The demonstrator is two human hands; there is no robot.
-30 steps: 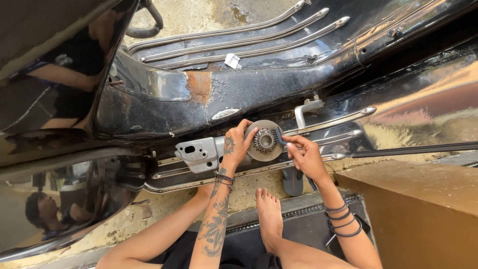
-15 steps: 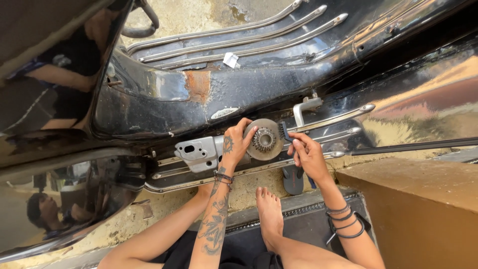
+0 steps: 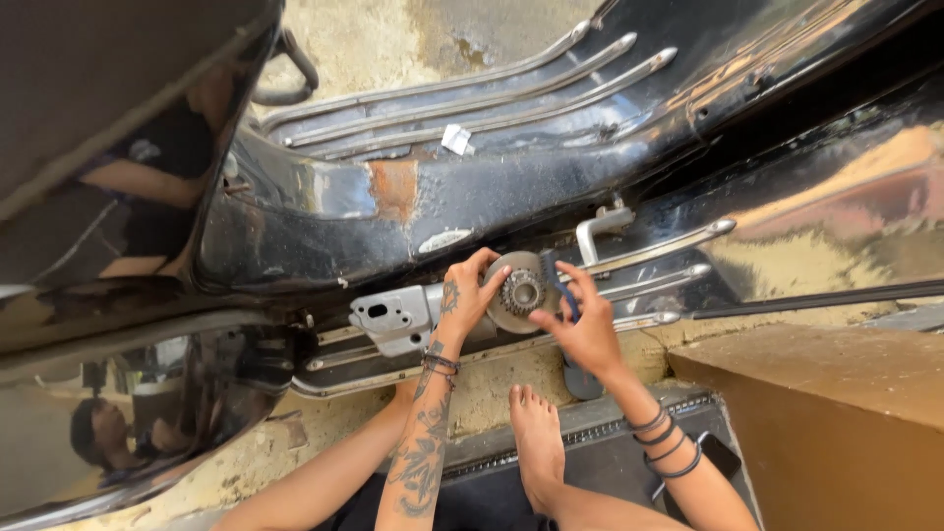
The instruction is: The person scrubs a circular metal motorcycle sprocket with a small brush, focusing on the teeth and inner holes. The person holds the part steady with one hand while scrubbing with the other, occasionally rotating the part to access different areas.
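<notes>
With the left hand (image 3: 462,295) clasping the toothed metal disc (image 3: 518,292) firmly, the right hand (image 3: 582,329), fingers pinched on a small blue brush (image 3: 557,278), should scrub its teeth evenly.

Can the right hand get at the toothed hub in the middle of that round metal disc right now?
Probably yes. The right hand, gripping a small brush, is already at the disc's edge, and the toothed hub faces it uncovered. The left hand grips only the disc's left rim.

Tattooed left forearm, dark cord wristbands on both (barefoot)
</notes>
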